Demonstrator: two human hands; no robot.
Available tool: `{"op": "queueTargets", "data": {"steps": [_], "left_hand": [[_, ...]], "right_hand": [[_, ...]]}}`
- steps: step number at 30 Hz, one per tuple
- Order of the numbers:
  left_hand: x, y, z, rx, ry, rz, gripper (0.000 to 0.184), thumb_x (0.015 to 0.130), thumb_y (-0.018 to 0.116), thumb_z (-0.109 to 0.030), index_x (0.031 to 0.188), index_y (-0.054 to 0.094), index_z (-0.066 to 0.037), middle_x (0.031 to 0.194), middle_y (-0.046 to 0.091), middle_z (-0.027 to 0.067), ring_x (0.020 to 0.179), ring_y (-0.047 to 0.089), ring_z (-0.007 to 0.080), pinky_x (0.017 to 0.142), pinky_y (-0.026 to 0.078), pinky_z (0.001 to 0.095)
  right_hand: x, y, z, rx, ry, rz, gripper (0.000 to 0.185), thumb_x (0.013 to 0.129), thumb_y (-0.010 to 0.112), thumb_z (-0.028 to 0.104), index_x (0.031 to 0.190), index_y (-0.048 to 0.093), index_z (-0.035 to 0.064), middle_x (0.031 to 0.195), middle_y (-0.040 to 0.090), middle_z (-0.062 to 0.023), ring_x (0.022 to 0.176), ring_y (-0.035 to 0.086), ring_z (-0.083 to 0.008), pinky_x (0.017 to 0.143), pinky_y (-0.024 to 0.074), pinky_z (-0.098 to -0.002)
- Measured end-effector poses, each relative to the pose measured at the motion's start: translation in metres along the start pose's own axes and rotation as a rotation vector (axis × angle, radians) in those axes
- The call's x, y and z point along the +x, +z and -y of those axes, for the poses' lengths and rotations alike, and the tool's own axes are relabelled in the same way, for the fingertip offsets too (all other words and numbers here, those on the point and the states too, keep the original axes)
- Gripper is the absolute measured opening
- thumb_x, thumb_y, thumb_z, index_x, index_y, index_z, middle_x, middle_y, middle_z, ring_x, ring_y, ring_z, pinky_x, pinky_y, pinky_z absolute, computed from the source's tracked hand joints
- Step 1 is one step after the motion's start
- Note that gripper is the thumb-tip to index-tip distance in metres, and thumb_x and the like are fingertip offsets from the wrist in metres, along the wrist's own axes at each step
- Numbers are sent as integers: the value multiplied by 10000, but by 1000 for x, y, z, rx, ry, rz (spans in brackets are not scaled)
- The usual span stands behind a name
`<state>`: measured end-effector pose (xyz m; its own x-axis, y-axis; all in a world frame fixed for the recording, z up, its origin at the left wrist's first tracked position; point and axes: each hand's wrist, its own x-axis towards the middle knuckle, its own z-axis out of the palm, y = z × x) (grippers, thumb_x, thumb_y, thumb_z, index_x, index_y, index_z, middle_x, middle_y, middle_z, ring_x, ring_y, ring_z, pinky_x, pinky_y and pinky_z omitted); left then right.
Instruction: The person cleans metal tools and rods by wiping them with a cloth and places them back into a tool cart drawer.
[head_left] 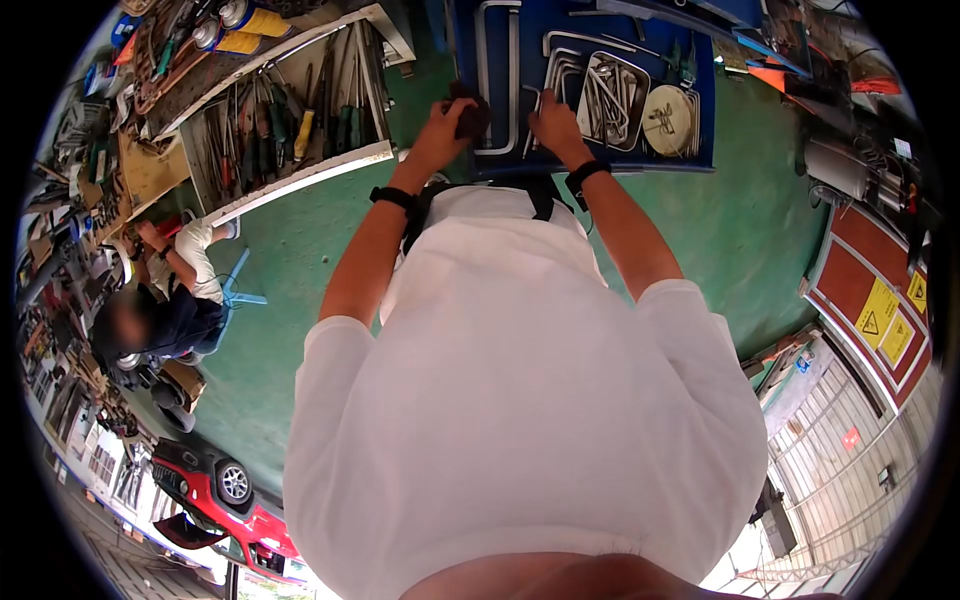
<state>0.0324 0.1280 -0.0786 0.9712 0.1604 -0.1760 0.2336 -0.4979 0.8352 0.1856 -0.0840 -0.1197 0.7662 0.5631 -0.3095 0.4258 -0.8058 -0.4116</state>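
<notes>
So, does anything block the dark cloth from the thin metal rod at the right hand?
Nothing visible blocks it. Between the dark cloth and the thin metal rod, large bent bars appear to lie flat in the blue tray.

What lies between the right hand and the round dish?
In the head view, a rectangular tray of hex keys lies between the right hand and the round dish.

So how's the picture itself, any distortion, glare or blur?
In the head view, strong fisheye bending, with black corners and a bowed drawer edge; in the head view, glare washing out the background around the red car; in the head view, a blurred patch on the seated person, and little detail in the dark rag in the left hand.
</notes>
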Motion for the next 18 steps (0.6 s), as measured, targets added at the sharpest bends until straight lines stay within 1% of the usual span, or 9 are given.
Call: {"op": "queueTargets", "data": {"steps": [1,3,4,6,7,9,10,17,18], "left_hand": [[1,1,2,-2,-1,-6,636,764,690,-4,1306,430,-212,1231,505,219,1124,520,456,948,475,463],[3,2,5,-18,-59,68,620,784,678,-10,1304,405,-209,1153,574,241,1099,541,471,910,488,483],[2,2,3,-21,-60,63,620,784,678,-10,1304,405,-209,1153,574,241,1099,541,471,910,488,483],[2,2,-1,-198,-51,61,597,770,678,-24,1276,406,-186,1072,601,294,1011,581,495,842,507,496],[3,3,-2,-200,-51,54,597,770,678,-24,1276,406,-186,1072,601,294,1011,581,495,842,507,496],[2,5,-2,-156,-62,29,586,771,670,-22,1270,403,-176,1032,638,271,992,600,468,820,513,489],[2,5,-2,-155,-66,22,586,771,670,-22,1270,403,-176,1032,638,271,992,600,468,820,513,489],[0,11,9,-192,-35,13,601,775,672,-11,1282,396,-179,1018,632,270,984,602,473,796,512,483],[0,12,12,-173,-6,8,614,782,673,-4,1296,391,-186,1013,635,263,980,608,471,781,515,474]], "right_hand": [[8,-3,2,-4,-5,1,434,830,640,196,1156,458,-27,733,642,-272,717,642,-468,662,538,-538],[29,-7,4,10,82,-125,358,817,658,205,1044,539,-46,766,648,-277,736,659,-446,654,553,-520],[43,-6,-1,6,77,-124,358,817,658,205,1044,539,-46,766,648,-277,736,659,-446,654,553,-520],[67,-10,-8,-41,205,-38,321,809,708,250,892,629,-50,831,668,-263,794,681,-407,659,574,-486],[72,-11,-7,-45,198,-38,321,809,708,250,892,629,-50,831,668,-263,794,681,-407,659,574,-486],[83,-9,-5,-131,311,-134,359,792,758,316,763,677,-33,836,686,-231,791,693,-377,654,587,-456],[84,-7,-5,-173,300,-165,402,776,784,368,788,699,-24,788,691,-209,759,698,-353,673,591,-447],[83,-9,-13,-116,282,-179,383,731,814,337,719,686,-24,746,685,-212,708,693,-355,669,587,-443],[77,-22,1,-54,348,-65,374,722,811,308,775,679,-38,801,688,-229,792,693,-370,717,579,-454]]}}
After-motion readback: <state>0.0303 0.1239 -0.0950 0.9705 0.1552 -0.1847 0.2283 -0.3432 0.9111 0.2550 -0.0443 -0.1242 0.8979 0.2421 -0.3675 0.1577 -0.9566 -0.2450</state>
